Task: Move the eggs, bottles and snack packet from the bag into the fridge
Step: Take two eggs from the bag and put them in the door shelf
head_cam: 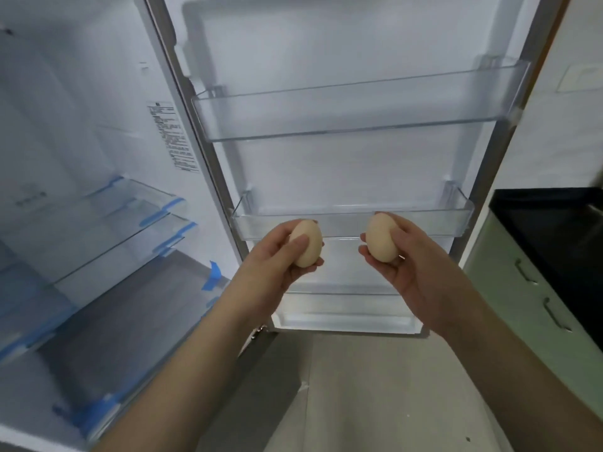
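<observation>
We observe the fridge door (342, 44) swung fully open, with its clear door racks facing us. The left hand (280, 256) grasps one egg (306, 244), thumb across the front and fingers cupped behind and beneath. The right hand (408, 265) grasps a second egg (382, 238) the same way, cradled in the curled fingers. Both eggs are held with their long axis roughly upright and are well apart from each other, which we judge deliberate: separated, they cannot knock together.

Both eggs sit in front of the middle door rack (352, 220), at about the level of its front lip. We cannot tell from this single view whether they are already over the rack or short of it. The upper door rack (359, 106) shows nothing inside it, and a lower door rack (346, 305) lies below the hands.

We judge the step in hand to be setting the eggs into the middle rack, whose raised lip would stop them rolling out. The cupped grip suits a fragile, round load; a tight pinch would risk cracking the shell.

The fridge's interior glass shelves (114, 230) at left carry blue tape (213, 275) at their edges. The bag, bottles and snack packet are not in view, so most of the task appears outstanding. A dark tabletop (561, 230) over green drawers (535, 298) stands at right.
</observation>
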Tool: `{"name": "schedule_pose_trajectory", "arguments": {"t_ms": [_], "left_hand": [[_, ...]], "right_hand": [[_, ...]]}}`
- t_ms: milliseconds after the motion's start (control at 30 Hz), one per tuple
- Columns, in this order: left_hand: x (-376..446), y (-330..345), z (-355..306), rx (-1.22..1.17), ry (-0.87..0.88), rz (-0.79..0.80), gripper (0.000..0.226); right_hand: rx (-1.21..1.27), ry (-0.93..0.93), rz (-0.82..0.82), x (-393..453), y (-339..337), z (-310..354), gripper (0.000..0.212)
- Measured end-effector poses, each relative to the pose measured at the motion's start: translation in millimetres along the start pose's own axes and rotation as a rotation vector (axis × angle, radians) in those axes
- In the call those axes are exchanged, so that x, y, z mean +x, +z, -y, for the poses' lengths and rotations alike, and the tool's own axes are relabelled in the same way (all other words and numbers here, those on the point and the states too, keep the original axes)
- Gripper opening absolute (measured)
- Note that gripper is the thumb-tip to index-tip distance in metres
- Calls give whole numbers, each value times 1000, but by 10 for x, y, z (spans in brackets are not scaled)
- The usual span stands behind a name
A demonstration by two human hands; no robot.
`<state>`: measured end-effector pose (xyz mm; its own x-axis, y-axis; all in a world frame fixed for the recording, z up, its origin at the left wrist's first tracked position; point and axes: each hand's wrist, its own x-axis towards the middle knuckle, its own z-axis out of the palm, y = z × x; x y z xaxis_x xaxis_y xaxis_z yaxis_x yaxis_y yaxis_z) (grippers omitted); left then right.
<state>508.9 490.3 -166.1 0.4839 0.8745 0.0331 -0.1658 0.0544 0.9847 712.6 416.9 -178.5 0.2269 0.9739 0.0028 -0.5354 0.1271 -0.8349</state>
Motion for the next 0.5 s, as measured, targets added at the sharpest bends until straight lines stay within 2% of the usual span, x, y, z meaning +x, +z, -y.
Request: {"name": "schedule_pose_trajectory", "arguments": {"t_ms": [133,267,400,500], "left_hand": [[337,-20,-281,118,102,-38,30],[611,-71,-415,464,212,-73,26],[828,-139,-449,694,227,-54,29],[968,-165,-459,780,213,36,29]], "right_hand": [[-277,-51,65,356,-117,257,33],[-774,-222,6,617,-88,361,42],[-1023,-357,-48,768,42,384,34],[-1083,-402,-90,869,89,327,37]]}}
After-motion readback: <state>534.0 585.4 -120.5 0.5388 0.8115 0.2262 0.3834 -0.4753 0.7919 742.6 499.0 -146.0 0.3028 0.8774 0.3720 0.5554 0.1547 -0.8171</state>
